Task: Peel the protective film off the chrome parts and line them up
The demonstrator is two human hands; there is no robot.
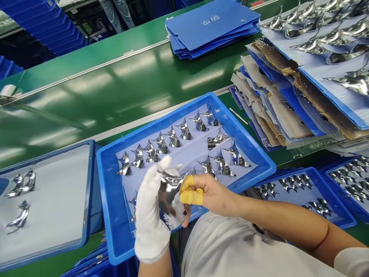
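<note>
Fingers (190,197) of both hands meet over the near edge of the middle tray (115,215). Furthest left, a grey-lined tray (90,184) holds three chrome pieces (24,182) by its left edge, the rest of its liner bare. The white-gloved left hand (151,215) wraps closed around a chrome part (168,192), and the right hand (210,194) pinches the part's upper tip between yellow-capped fingers. Rows of like pieces (173,136) line the middle tray's far edge. Rightward, stacked sheets (276,111) crowd the green belt (115,84).
</note>
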